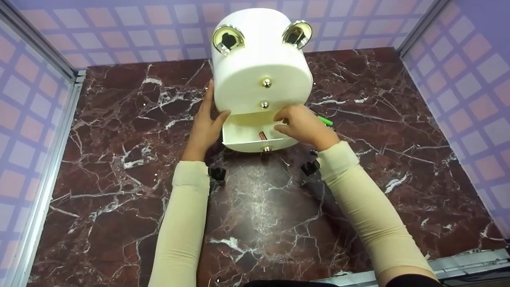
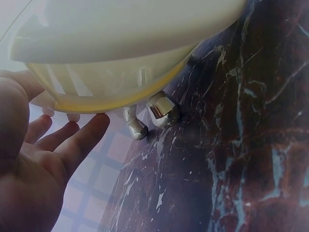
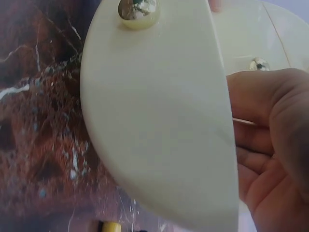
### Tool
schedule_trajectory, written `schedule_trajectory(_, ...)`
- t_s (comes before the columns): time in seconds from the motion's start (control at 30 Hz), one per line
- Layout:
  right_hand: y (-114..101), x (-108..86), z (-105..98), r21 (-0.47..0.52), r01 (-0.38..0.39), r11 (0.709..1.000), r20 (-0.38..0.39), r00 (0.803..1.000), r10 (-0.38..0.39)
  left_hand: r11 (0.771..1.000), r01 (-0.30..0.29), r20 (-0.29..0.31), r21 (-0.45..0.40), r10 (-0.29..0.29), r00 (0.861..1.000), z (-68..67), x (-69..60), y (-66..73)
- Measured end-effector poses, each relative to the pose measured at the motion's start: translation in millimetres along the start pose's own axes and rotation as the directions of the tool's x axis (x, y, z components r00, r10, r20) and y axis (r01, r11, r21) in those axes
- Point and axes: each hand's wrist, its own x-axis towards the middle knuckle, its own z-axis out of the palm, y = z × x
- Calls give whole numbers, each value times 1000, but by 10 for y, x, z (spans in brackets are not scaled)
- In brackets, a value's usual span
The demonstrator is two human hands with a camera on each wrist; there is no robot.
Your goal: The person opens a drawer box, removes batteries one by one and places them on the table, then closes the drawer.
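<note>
A cream-white rounded storage box (image 1: 259,52) with gold ball knobs stands at the back, two gold-rimmed rings on its top. Its lowest drawer (image 1: 243,146) is pulled out, and a small reddish-brown stick-like item (image 1: 262,136) lies in it. My left hand (image 1: 205,125) rests along the box's left side, fingers extended; in the left wrist view they reach the lower edge. My right hand (image 1: 305,125) is over the drawer's right part, thumb and fingers bent and apart, with nothing seen between them. The right wrist view shows that hand (image 3: 265,150) behind the drawer front (image 3: 159,111).
Right of the box, partly hidden, lies a green pen-like item (image 1: 325,120). A yellow-ended item (image 3: 111,226) shows low in the right wrist view. Shiny feet (image 2: 163,110) stand under the box. The dark red marbled table (image 1: 119,207) is walled by checkered panels (image 1: 159,28).
</note>
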Motion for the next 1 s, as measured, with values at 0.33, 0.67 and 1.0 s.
schedule_trajectory(0.33, -13, 208, 51, -41, -76, 996, 85, 993, 80, 1000, 5, 2, -1, -5, 1000, -18, 11, 10)
schedule_trajectory(0.67, -61, 308, 166, -83, -95, 992, 188, 976, 109, 1000, 26, 6, 7, -26, 1000, -24, 0, 9)
schedule_trajectory(1.0, -118, 437, 289, -147, -119, 982, 255, 955, 154, 1000, 26, -1, -6, -26, 1000, 9, -20, -4)
